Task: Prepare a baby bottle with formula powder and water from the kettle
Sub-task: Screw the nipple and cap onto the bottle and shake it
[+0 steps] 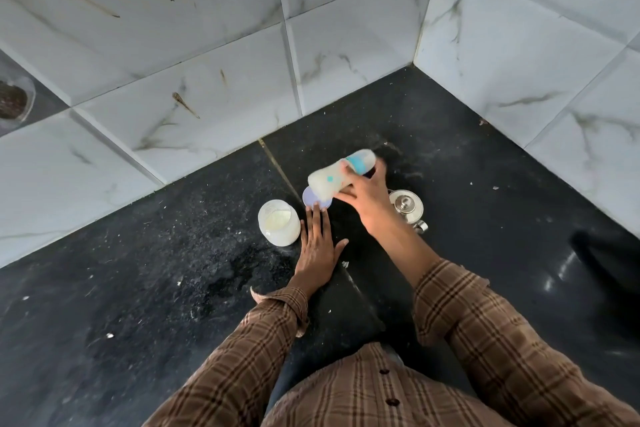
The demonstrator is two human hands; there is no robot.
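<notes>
1. On the black speckled stone counter [173, 288], in the corner formed by white marble-look wall tiles [207, 46], a person in a brown plaid shirt works with both hands.
2. Right hand [367, 200] grips a clear plastic baby bottle with a teal collar [341, 174], lifted off the counter and tipped almost on its side; base points left, capped top points right and away.
3. Fingers of that hand curl round the bottle's middle and neck from below and the near side; the thumb is not clear. Bottle looks motion-blurred, with milky white contents inside.
4. Left hand [317, 246] lies flat, palm down on the counter, fingers straight and close together, thumb spread out to the right.
5. Left fingertips touch or overlap the near edge of a round pale lilac lid [317, 201] lying flat on the counter, directly under the bottle's base.
6. Just left of that hand stands an open, frosted white jar of pale powder [278, 222], close to the fingers but apart from them.
7. Small shiny steel kettle with a knobbed lid [407, 208] sits right of the right wrist, partly hidden by the forearm.
8. Far left edge: a round container with dark contents [14, 101].
</notes>
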